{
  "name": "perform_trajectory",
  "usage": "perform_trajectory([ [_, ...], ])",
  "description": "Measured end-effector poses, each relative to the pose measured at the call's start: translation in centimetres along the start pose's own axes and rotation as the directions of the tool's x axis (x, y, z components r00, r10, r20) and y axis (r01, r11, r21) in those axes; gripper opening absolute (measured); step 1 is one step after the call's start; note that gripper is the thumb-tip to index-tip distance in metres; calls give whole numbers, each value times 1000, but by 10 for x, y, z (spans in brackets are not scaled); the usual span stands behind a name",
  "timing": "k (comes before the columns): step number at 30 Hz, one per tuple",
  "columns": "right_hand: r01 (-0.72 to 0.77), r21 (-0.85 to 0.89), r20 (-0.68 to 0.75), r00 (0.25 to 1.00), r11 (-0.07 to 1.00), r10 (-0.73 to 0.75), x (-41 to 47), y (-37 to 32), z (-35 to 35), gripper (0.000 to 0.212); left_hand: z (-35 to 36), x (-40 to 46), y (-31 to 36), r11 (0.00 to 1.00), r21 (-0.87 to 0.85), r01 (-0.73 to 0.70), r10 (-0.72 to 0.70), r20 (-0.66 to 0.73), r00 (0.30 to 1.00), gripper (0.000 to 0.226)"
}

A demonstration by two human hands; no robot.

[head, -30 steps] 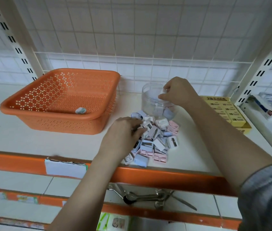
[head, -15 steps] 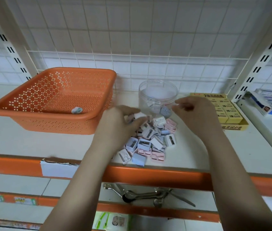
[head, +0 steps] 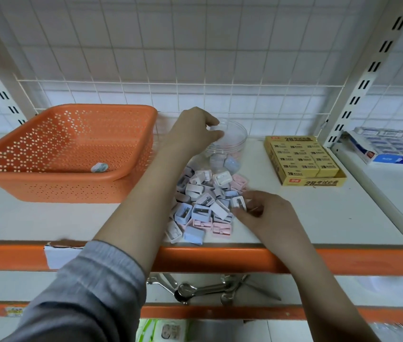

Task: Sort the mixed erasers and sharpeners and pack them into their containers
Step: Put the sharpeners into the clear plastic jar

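Note:
A pile of small pastel sharpeners [head: 205,206], white, blue and pink, lies on the shelf in front of a clear round jar [head: 235,141] that holds a few more. My left hand [head: 193,132] is at the jar's left rim and pinches a white sharpener [head: 214,128] over the opening. My right hand [head: 262,213] is at the pile's right edge, fingers curled round a white sharpener [head: 238,203] there. A yellow box of erasers [head: 304,160] stands to the right of the jar. One eraser [head: 99,167] lies in the orange basket [head: 47,176].
The orange shelf lip [head: 343,260] runs along the front. A slotted upright [head: 358,95] and a tray of blue-white boxes [head: 388,149] stand at the right. A wire grid backs the shelf. Spanners [head: 203,290] lie on the shelf below.
My left hand rose from the pile to the jar's rim with a white sharpener. My right hand came down from the jar to the pile's right edge.

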State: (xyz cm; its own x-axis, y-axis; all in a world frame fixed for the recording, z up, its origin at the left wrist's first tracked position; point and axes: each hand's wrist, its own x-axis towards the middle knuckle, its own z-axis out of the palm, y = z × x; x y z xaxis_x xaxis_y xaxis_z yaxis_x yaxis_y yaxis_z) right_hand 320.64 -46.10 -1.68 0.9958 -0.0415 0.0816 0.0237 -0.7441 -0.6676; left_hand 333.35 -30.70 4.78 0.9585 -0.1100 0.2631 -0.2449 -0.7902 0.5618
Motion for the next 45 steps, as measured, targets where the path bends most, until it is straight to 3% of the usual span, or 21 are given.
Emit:
perform_trajectory([
  [6,-5,-26,-41,999,1000,4,-2,1,2,24,3,-4,-3,999,33,8,-9,33,999,36],
  [12,67,50,-271,961,997,-51,20,-9,-24,35,-18,-57,-3,999,-49,-8,6,-43,999,35],
  [17,171,49,-339,930,984,-144,62,-28,-28,34,-26,-109,-19,1000,15,-1,2,-7,1000,30],
  [22,167,20,-284,946,986,-155,109,-44,-16,37,-24,-139,-25,999,42,-9,3,138,990,31],
  [31,83,-190,-147,983,978,-112,147,-45,-5,28,-24,-147,-33,976,200,-89,46,211,976,47],
  [35,97,-119,-147,982,988,-115,141,-42,-10,28,-19,-143,-34,945,295,-138,69,231,970,50],
  [40,140,82,-198,973,987,-121,93,-39,-25,16,-18,-140,-33,945,281,-169,83,293,952,45],
  [45,84,99,88,992,992,-92,40,-25,-23,16,-29,-133,-32,982,134,-134,115,142,983,43],
])
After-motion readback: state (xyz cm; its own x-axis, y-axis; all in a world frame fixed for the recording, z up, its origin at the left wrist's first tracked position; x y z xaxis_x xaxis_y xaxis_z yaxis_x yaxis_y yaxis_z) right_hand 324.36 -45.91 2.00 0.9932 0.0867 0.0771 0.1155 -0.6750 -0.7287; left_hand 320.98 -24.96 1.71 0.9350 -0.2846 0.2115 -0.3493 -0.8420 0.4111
